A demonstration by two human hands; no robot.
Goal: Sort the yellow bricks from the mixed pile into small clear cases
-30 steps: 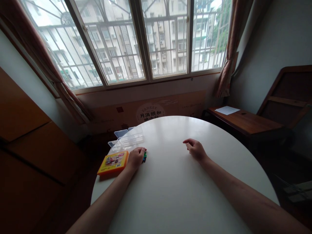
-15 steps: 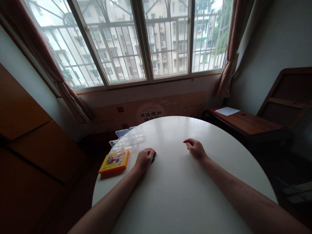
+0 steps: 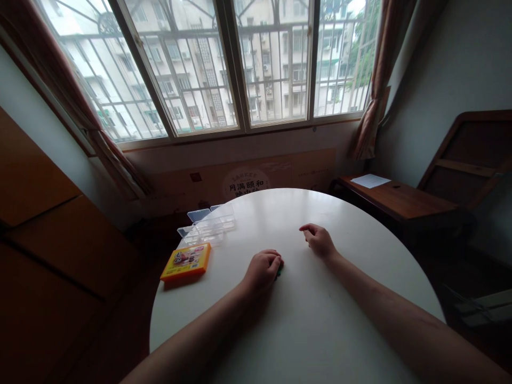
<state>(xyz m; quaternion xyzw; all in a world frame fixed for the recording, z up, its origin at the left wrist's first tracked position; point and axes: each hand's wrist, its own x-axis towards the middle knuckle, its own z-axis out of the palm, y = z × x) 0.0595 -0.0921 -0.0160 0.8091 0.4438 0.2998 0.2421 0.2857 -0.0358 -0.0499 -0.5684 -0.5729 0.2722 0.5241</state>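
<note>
My left hand [image 3: 262, 269] lies curled on the round white table [image 3: 304, 320], closed over a small green and blue object [image 3: 279, 272] that peeks out at the fingertips. What the object is I cannot make out. My right hand [image 3: 319, 240] rests a little to the right and farther back, its fingers loosely curled, with nothing visible in it.
An orange box [image 3: 186, 261] lies near the table's left edge. Clear plastic trays [image 3: 206, 224] sit behind it at the rim. A dark wooden desk [image 3: 400, 197] with a white paper [image 3: 370, 181] stands to the right, and a window fills the back wall.
My left hand has slid to the right across the table from beside the orange box toward the middle, dragging the small green object along. My right hand has stayed put.
</note>
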